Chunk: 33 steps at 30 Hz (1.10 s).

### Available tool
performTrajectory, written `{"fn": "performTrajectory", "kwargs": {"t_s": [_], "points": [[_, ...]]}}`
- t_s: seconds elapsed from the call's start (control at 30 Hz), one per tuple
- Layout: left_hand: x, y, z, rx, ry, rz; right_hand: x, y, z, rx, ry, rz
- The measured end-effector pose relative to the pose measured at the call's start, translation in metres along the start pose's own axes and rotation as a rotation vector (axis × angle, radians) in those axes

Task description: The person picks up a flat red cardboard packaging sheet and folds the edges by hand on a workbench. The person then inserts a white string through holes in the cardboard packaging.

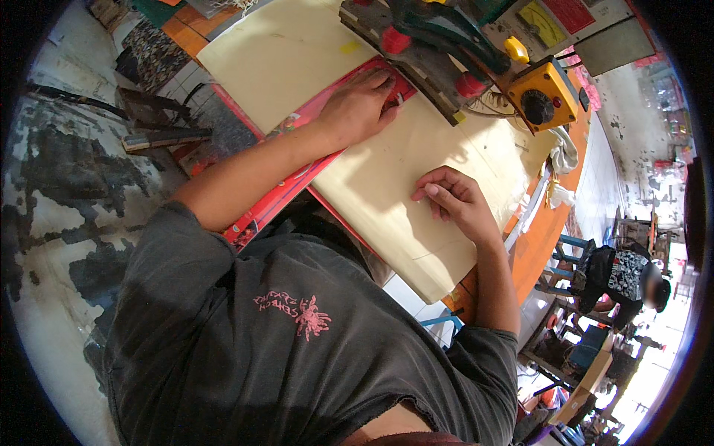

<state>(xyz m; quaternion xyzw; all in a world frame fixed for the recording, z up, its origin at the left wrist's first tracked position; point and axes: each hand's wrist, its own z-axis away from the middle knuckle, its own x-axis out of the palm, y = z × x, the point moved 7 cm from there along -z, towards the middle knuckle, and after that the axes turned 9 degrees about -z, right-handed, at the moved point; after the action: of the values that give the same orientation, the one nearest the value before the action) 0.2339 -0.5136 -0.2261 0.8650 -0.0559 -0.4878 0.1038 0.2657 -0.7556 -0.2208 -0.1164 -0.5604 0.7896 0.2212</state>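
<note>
My left hand [361,104] lies palm down on a long red printed plastic sheet [279,199], fingers outstretched toward the dark metal bar of a press-like machine [431,56]. Its fingertips are close to the bar, and a small pale bit shows beside the thumb. The red sheet runs back under my left forearm toward my body. Above the cream-coloured covering [387,175] of the table, my right hand [457,199] is loosely curled, thumb close to the index finger. Nothing shows in it.
A yellow control box [545,94] with a black dial stands right of the machine. Behind it is a panel with a meter [541,24]. Crumpled white cloth [564,152] lies near the orange table edge [547,245]. A wooden stool [160,123] stands left; another person [628,276] is far right.
</note>
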Motion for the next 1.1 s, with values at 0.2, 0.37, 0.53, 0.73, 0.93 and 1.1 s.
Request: {"fn": "performTrajectory", "kwargs": {"t_s": [0.2,0.37,0.53,0.73,0.93,1.1], "points": [[0.0,0.001,0.0,-0.015,-0.019,0.015,0.0,0.001,0.0,0.009,-0.019,-0.013],[-0.002,0.003,-0.001,-0.004,-0.044,0.016,-0.001,0.002,0.001,0.018,-0.011,-0.017],[0.005,-0.003,-0.002,0.006,-0.034,0.003,0.001,0.0,-0.001,-0.009,-0.033,-0.002],[0.002,0.0,-0.002,0.003,-0.031,0.03,-0.001,0.001,0.0,0.004,-0.005,0.02],[-0.002,-0.002,-0.004,0.017,-0.025,0.043,0.002,-0.001,-0.001,-0.01,-0.007,0.024],[0.003,-0.003,-0.003,0.002,-0.011,0.057,0.0,0.003,-0.001,-0.017,-0.012,0.007]]}}
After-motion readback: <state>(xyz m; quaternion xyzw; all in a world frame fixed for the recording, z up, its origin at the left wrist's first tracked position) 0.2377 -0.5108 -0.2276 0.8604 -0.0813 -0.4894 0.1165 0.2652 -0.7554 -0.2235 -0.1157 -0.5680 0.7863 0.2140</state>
